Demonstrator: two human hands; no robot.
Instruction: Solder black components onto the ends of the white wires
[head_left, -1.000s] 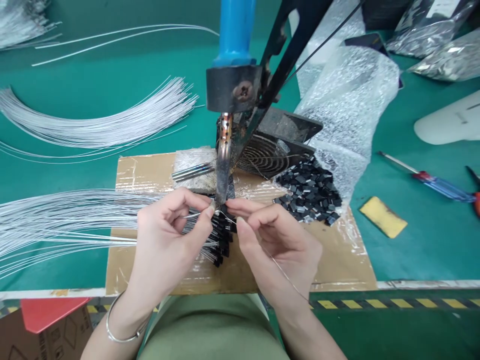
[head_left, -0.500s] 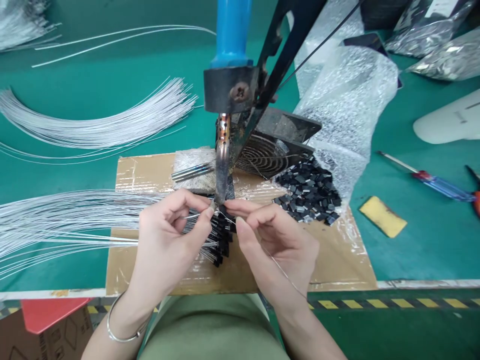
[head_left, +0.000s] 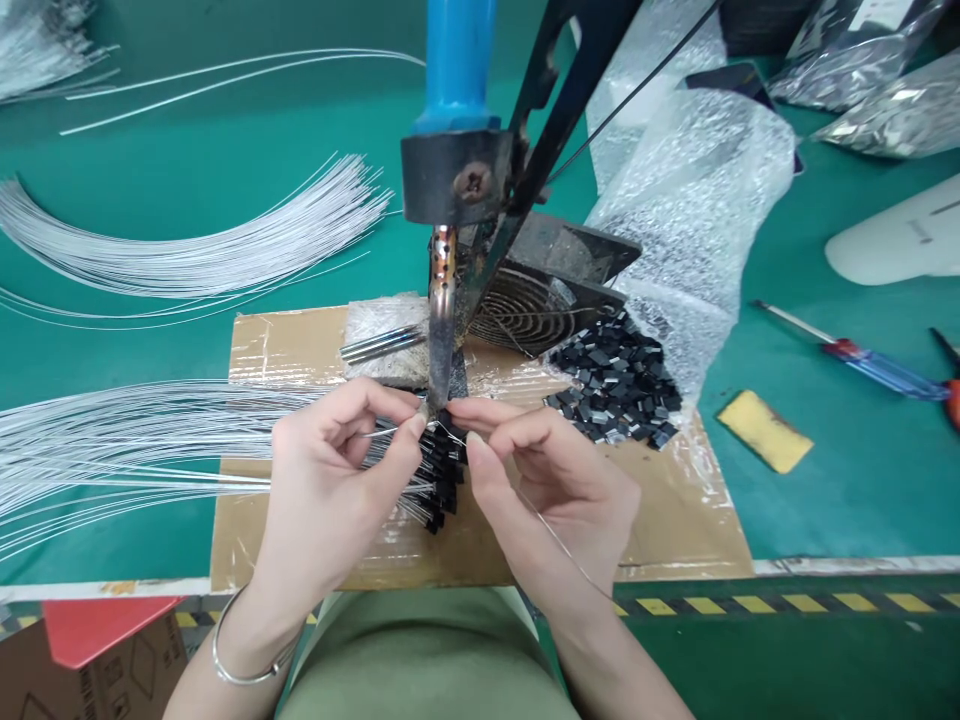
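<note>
My left hand [head_left: 337, 500] is pinched closed on a thin white wire [head_left: 382, 432], its end right below the soldering iron's tip. Opposite it, my right hand [head_left: 559, 500] is closed on a strand of solder wire [head_left: 559, 541], which trails across the palm toward the wrist. The soldering iron [head_left: 442, 330], with a blue handle, hangs tip down in a clamp, and both sets of fingertips are close around that tip. Any small part at the joint is mostly hidden by fingers. Beneath my hands lie wires with black connectors [head_left: 442, 490] on their ends.
Bundled white wires [head_left: 225, 255] lie at left. A fan [head_left: 532, 310] stands behind the iron, beside a pile of small black pieces [head_left: 619, 380]. Rightward are bubble wrap [head_left: 690, 200], a yellow sponge [head_left: 765, 432] and a screwdriver [head_left: 862, 358]. Cardboard [head_left: 660, 520] covers the table's front.
The view has shifted very slightly, moving the iron a little left in the picture. Both hands keep their hold and almost the same position at the tip.
</note>
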